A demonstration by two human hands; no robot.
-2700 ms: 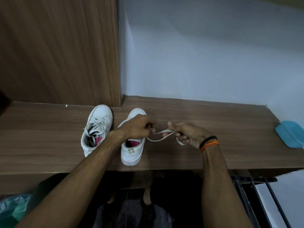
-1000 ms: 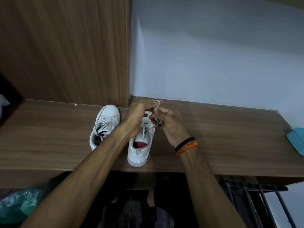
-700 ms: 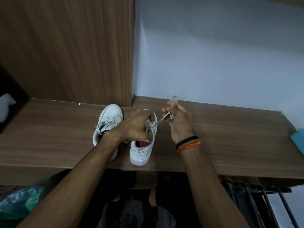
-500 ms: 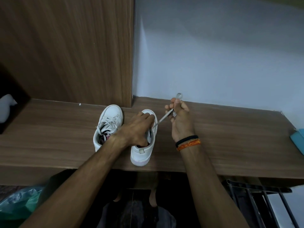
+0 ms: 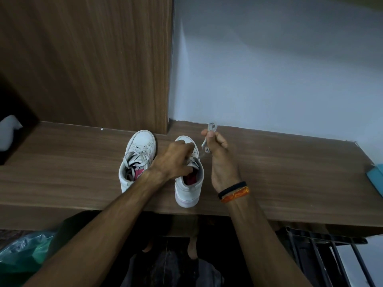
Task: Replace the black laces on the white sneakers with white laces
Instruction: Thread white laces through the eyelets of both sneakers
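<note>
Two white sneakers stand side by side on a wooden shelf (image 5: 279,172), toes toward the wall. The left sneaker (image 5: 137,160) is laced with a white lace. My left hand (image 5: 176,160) rests on the tongue and eyelets of the right sneaker (image 5: 188,191), fingers pinching at the lacing; most of that lacing is hidden under the hand. My right hand (image 5: 217,156), just right of that shoe, is closed on a bunched white lace (image 5: 208,139) that runs down to the shoe's eyelets. No black lace is visible.
A wooden panel (image 5: 93,63) rises behind the left sneaker; a pale wall stands behind the right part. A blue object (image 5: 375,175) lies at the shelf's right end, a white object (image 5: 8,131) at far left. A green plastic bag (image 5: 22,251) and dark metal rack (image 5: 323,257) sit below.
My right hand has gathered the white lace and pulled it up and right of the shoe. My left hand has dropped onto the right sneaker's tongue. The view has shifted slightly.
</note>
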